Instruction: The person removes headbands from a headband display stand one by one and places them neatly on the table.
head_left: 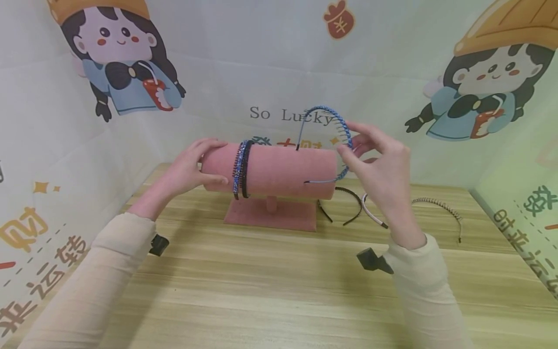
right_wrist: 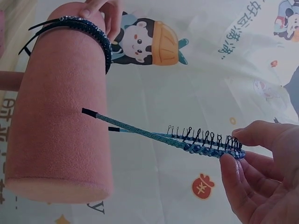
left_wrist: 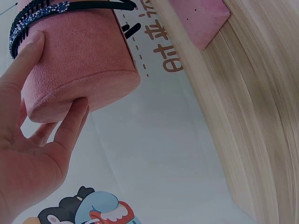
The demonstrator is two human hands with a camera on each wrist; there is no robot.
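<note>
A pink plush roll (head_left: 287,169) on a headband stand lies crosswise in the head view. My left hand (head_left: 187,162) grips its left end, thumb in front and fingers against the end, as the left wrist view shows. Close to that thumb, a blue glittery headband (head_left: 237,172) and a black headband (head_left: 245,169) sit side by side around the roll. At the other end, my right hand (head_left: 381,162) pinches a blue beaded headband (right_wrist: 201,149) with comb teeth by the middle of its arch. Its two dark tips point toward the roll and overlap it in the head view.
The stand's pink base (head_left: 270,218) rests on the wooden table (head_left: 270,281). Behind and right of it lie a black headband (head_left: 360,206), a pale headband (head_left: 374,216) partly behind my right hand, and a braided-looking headband (head_left: 440,203). A printed cloth (head_left: 218,87) hangs behind.
</note>
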